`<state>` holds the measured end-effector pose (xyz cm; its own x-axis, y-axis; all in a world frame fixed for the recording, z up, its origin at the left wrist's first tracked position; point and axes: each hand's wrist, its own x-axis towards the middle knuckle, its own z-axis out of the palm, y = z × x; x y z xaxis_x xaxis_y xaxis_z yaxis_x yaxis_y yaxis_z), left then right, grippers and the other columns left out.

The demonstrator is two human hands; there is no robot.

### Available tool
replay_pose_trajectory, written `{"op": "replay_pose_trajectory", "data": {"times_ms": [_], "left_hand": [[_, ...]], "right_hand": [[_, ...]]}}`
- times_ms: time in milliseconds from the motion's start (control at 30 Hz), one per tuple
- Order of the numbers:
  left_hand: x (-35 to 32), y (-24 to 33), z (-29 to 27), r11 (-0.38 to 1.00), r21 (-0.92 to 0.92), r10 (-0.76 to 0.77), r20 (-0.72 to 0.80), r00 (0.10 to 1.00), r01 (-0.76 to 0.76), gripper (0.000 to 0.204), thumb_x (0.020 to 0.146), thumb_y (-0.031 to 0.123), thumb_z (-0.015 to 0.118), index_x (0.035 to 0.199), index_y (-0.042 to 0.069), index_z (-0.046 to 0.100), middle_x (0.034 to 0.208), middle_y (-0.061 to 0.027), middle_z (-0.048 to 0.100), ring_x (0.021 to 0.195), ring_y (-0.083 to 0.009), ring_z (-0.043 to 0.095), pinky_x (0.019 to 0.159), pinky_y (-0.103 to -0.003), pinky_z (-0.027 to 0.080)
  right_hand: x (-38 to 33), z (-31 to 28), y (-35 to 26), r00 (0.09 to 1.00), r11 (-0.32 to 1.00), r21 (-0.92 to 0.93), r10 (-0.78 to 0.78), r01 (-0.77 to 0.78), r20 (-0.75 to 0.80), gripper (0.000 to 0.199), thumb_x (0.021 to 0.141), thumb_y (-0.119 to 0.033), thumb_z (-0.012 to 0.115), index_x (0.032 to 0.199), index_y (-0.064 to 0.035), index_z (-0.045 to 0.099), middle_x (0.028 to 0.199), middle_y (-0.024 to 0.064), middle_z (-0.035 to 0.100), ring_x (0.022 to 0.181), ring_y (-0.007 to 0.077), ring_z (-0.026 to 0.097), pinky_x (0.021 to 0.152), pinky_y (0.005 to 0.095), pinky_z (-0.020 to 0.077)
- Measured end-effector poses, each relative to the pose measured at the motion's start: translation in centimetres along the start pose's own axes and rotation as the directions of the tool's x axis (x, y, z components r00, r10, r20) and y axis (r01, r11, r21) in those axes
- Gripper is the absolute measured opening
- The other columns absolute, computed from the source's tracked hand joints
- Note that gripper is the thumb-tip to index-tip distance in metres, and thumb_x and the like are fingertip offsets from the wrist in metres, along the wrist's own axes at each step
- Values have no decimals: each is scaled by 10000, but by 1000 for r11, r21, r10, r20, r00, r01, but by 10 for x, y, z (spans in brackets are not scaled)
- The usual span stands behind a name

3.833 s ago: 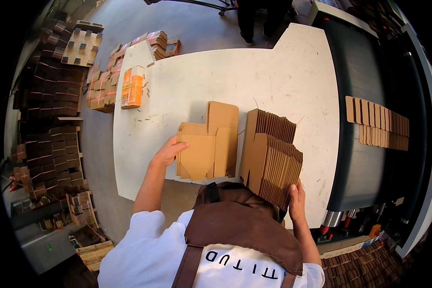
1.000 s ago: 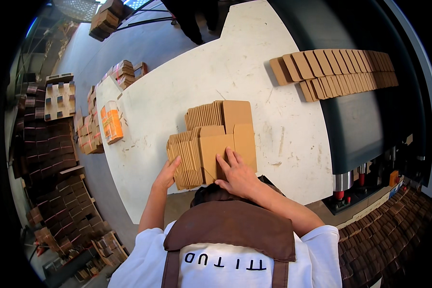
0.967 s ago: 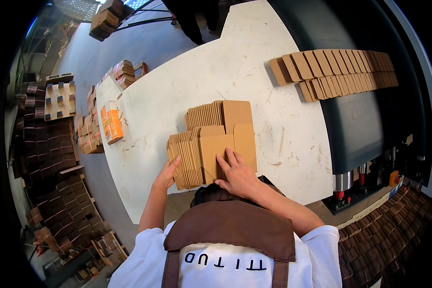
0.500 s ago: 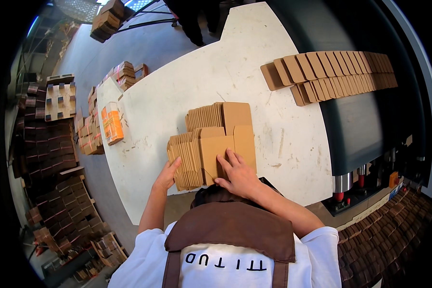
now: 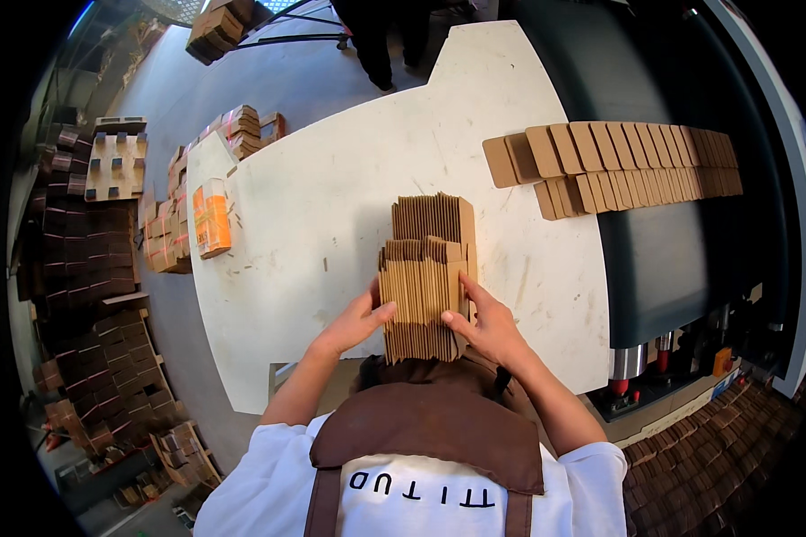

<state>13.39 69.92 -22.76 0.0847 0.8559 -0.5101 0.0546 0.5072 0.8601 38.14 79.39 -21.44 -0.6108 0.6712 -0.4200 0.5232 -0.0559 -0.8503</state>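
A thick bundle of flat brown cardboard blanks (image 5: 424, 286) stands on edge at the near side of the white table (image 5: 331, 197). My left hand (image 5: 358, 320) presses against the bundle's left side. My right hand (image 5: 485, 324) grips its right side, thumb on the front face. The two hands squeeze the bundle between them. Another stack of the same blanks (image 5: 434, 217) stands just behind it on the table.
A row of overlapping cardboard blanks (image 5: 627, 161) lies on the dark conveyor (image 5: 681, 259) at the right. An orange packet (image 5: 211, 217) sits at the table's left edge. Piles of cardboard and pallets (image 5: 90, 268) fill the floor at left. A person's legs (image 5: 381, 36) stand beyond the table.
The flat-lying blanks have been gathered and raised on edge into a bundle between both hands. The row on the conveyor has crept further left.
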Motion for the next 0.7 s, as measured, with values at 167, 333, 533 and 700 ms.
{"op": "replay_pose_trajectory", "data": {"times_ms": [167, 333, 533, 700], "left_hand": [[8, -25, 20, 986, -69, 144, -92, 985, -150, 974, 857, 644, 534, 1474, -17, 171, 1464, -168, 329, 1367, -251, 293, 1109, -381, 259], [-18, -23, 5, 984, 67, 178, -208, 962, -168, 1062, 799, 751, 494, 1468, -18, 195, 1425, -156, 384, 1290, -261, 405, 1054, -387, 342], [-58, 3, -19, 964, 257, 155, -326, 933, -70, 826, 879, 582, 531, 1440, 20, 303, 1339, -196, 481, 1111, -316, 558, 967, -381, 435], [-41, 13, 4, 919, 393, 170, -300, 939, -41, 539, 897, 267, 589, 1358, 22, 452, 1311, -232, 489, 1098, -366, 553, 948, -393, 450]], "right_hand": [[7, 10, 5, 996, 998, -52, 31, -35, -80, 842, 825, -530, 598, 1390, 50, 369, 1213, 246, 587, 1097, 350, 597, 892, 382, 479], [24, 27, -7, 998, 999, 43, 19, -21, 54, 870, 845, -615, 526, 1406, 25, 346, 1220, 258, 577, 1103, 367, 587, 929, 382, 460], [47, 66, -4, 983, 910, 406, 6, -83, 186, 706, 948, -548, 434, 1416, -28, 342, 1300, 202, 533, 1203, 267, 506, 986, 356, 411], [52, 39, 54, 989, 757, 637, 85, -141, 118, 671, 978, -553, 339, 1368, -15, 431, 1273, 123, 548, 1160, 208, 497, 965, 337, 411]]}}
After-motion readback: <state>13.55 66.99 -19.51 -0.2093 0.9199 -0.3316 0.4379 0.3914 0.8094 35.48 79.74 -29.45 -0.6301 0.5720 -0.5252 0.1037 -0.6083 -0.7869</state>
